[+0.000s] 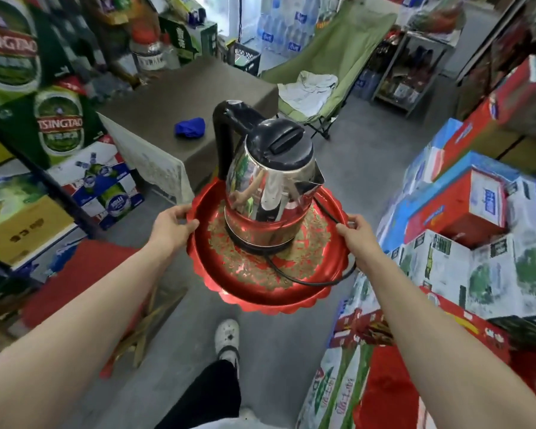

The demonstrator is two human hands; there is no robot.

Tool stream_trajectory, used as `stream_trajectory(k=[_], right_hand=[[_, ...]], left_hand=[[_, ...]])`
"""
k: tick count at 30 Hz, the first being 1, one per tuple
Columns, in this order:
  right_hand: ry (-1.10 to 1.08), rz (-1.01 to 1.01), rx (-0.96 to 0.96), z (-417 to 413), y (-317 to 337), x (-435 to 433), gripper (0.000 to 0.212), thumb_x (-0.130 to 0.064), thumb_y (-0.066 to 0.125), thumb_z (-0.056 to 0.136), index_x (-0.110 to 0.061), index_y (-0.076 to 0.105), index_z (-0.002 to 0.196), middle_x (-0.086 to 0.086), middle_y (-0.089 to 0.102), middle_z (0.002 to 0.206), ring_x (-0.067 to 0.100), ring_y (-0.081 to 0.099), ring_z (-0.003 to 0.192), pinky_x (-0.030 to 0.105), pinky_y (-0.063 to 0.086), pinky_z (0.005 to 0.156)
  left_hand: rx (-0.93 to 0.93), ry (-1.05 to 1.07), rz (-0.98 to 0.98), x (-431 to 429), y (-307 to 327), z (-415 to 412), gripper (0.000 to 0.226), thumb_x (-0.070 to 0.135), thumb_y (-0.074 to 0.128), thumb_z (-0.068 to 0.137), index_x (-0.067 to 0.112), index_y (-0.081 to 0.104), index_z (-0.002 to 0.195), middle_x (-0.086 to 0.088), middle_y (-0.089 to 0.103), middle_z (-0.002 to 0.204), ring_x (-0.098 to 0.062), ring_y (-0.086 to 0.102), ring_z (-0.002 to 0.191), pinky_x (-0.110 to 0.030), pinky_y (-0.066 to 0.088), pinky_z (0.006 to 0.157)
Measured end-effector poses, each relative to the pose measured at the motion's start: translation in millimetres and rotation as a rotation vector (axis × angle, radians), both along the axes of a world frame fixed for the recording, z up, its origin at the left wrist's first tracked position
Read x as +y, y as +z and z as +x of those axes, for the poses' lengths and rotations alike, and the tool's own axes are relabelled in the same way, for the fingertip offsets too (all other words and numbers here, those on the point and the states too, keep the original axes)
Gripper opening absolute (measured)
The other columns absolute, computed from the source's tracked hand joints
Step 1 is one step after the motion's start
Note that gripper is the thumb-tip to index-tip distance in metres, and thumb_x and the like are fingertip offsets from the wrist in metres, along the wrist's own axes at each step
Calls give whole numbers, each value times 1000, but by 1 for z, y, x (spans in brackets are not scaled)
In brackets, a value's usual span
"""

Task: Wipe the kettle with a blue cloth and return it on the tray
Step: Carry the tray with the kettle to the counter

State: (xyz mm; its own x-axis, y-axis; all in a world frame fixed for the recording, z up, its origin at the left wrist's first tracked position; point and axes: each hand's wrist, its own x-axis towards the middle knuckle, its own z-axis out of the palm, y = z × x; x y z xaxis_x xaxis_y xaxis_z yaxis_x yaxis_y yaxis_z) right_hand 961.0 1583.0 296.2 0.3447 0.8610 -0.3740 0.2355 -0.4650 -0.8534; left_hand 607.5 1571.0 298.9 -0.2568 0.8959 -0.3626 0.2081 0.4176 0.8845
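Now we're gripping the red tray (260,292) rim with left hand (171,226) and right hand (358,235); kettle (270,187) sitting on it, blue cloth (190,127) lying on tabletop (180,97).

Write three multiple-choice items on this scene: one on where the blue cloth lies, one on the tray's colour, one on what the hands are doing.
1. Where is the blue cloth?
A. on the brown table
B. on the tray
C. in a hand

2. What colour is the tray?
A. green
B. red
C. white

3. What are the hands doing?
A. wiping the kettle
B. hanging free
C. gripping the tray's rim

Key: 1 A, the cloth lies bunched on the tabletop beyond the kettle. 2 B, the tray is red with a gold pattern. 3 C, the left hand and right hand each grip an opposite edge of the tray.
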Motion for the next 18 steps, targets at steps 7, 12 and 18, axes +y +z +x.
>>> stream_trajectory(k=[7,12,18], right_hand=[[-24,-2,-26,29,-16,178,30,-2,58,98,-3,57,128,17,62,109,20,60,78,28,49,63],[-39,5,-29,54,-15,293,31,-2,59,97,-3,57,128,18,64,109,25,62,82,29,48,60],[15,36,-64,94,-16,449,22,-3,57,98,-11,57,118,2,60,91,12,59,72,16,47,48]], left_hand=[[-15,-34,-25,183,1,24,42,2,58,93,19,56,132,-5,68,110,-19,70,89,-36,58,83],[-2,-40,-27,306,0,46,38,5,58,94,24,59,128,-4,70,108,-24,70,81,-40,59,68],[-24,29,-3,447,-20,85,37,7,62,91,22,62,125,-7,72,111,-27,71,94,-49,57,88]])
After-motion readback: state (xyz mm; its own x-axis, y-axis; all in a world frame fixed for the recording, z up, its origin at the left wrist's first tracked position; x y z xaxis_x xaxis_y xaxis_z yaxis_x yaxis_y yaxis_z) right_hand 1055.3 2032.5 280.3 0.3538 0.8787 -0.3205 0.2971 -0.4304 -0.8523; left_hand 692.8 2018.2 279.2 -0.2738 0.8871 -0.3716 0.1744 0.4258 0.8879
